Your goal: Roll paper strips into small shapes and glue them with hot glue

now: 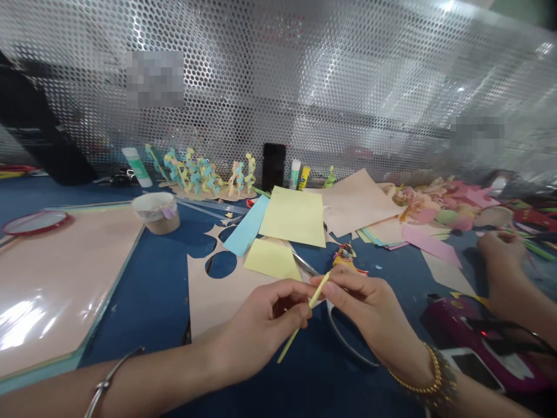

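Note:
A thin yellow paper strip [288,347] runs slantwise between my two hands, its lower end hanging free. My left hand [274,316] pinches it around the middle, thumb against fingers. At the strip's upper end, my right hand [361,299] closes thumb and fingertips on it. Just beyond the fingers lie a yellow paper piece [272,259] and a larger yellow sheet [296,215]. A pale pink sheet with round cut-outs [206,307] is spread beneath them. A curved metal piece [348,345] shows partly behind my right hand.
Twisted blue and yellow paper spirals [200,171] stand at the back. Nearby are a paper cup [156,212], a glue stick [137,167] and a phone [274,167]. Plastic-wrapped paper [73,273] lies left. Another person's hand [502,255] is at right, above a purple device [461,328].

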Available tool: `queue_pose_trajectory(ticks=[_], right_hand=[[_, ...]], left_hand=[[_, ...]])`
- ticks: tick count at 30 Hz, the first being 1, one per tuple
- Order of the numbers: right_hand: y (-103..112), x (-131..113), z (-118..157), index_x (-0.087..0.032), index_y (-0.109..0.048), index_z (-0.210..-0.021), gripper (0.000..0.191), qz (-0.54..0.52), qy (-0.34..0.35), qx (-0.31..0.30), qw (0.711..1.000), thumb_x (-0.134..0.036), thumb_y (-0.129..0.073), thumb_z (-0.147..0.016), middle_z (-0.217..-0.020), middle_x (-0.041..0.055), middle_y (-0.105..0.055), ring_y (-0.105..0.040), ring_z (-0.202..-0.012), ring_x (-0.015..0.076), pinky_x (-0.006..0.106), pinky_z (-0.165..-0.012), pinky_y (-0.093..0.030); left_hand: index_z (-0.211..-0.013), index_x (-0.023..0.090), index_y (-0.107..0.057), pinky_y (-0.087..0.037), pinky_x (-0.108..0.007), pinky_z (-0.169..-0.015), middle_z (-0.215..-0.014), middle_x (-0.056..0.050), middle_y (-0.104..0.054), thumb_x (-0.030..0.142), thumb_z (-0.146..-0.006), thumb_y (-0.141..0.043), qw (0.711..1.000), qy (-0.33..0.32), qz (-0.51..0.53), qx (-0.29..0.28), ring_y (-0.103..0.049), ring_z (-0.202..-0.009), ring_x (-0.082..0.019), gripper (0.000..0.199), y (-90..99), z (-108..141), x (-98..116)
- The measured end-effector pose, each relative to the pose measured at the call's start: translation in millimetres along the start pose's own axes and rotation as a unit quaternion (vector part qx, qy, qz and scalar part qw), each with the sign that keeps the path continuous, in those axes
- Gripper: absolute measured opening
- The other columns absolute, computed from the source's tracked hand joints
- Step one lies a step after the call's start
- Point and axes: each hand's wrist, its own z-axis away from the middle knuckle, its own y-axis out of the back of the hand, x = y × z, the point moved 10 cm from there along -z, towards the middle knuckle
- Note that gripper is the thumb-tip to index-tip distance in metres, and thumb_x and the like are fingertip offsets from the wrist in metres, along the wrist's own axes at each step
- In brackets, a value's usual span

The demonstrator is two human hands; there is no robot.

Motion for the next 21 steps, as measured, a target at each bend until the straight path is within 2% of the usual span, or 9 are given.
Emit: queue_pose_trajectory(ticks=[5, 10, 13, 17, 21], right_hand=[[1, 7, 2, -0.029, -0.077, -0.083, 0.018, 0.005, -0.025, 0.009, 1.000, -0.034, -0.059, -0.087, -0.073, -0.0013, -0.068, -0.059, -0.071, 0.0135, 0.025, -0.066, -0.045], [6, 21, 3, -0.029, -0.076, -0.086, 0.018, -0.014, -0.057, 0.032, 0.998, -0.038, -0.061, -0.084, -0.067, -0.0014, -0.063, -0.047, -0.055, 0.0109, 0.025, -0.051, -0.034], [8, 27, 4, -0.028, -0.077, -0.086, 0.019, -0.024, -0.075, 0.036, 0.996, -0.039, -0.062, -0.084, -0.066, -0.0011, -0.061, -0.041, -0.053, 0.0101, 0.025, -0.048, -0.029], [1, 32, 2, -0.026, -0.076, -0.088, 0.022, -0.070, -0.104, 0.012, 0.992, -0.042, -0.061, -0.085, -0.066, -0.0013, -0.056, -0.038, -0.054, 0.0094, 0.024, -0.049, -0.027], [-14, 36, 1, -0.022, -0.074, -0.087, 0.027, -0.203, -0.146, -0.025, 0.968, -0.044, -0.059, -0.085, -0.065, -0.0027, -0.048, -0.034, -0.053, 0.0078, 0.024, -0.050, -0.026]], left_hand=[[-0.101, 0.017, -0.062, -0.039, -0.028, -0.067, -0.083, -0.002, -0.060, 0.026, -0.088, -0.053, 0.998, 0.001, -0.057, 0.014, -0.050, -0.075, -0.015, 0.018, 1.2, -1, -1], [-0.100, 0.018, -0.062, -0.039, -0.027, -0.065, -0.081, -0.001, -0.060, 0.026, -0.088, -0.051, 0.995, 0.007, -0.093, 0.021, -0.049, -0.073, -0.015, 0.018, 3.1, 0, -4], [-0.098, 0.018, -0.063, -0.039, -0.027, -0.067, -0.080, -0.001, -0.060, 0.026, -0.088, -0.053, 0.996, 0.008, -0.082, 0.023, -0.050, -0.073, -0.015, 0.016, 3.7, -1, -4], [-0.095, 0.016, -0.065, -0.039, -0.023, -0.066, -0.078, 0.000, -0.058, 0.022, -0.085, -0.059, 0.999, 0.043, 0.012, 0.005, -0.050, -0.071, -0.012, 0.013, 1.0, -2, -12], [-0.093, 0.017, -0.066, -0.036, -0.017, -0.061, -0.076, 0.003, -0.053, 0.024, -0.084, -0.064, 0.978, 0.112, 0.172, -0.021, -0.049, -0.066, -0.007, 0.012, -6.7, 1, -27]])
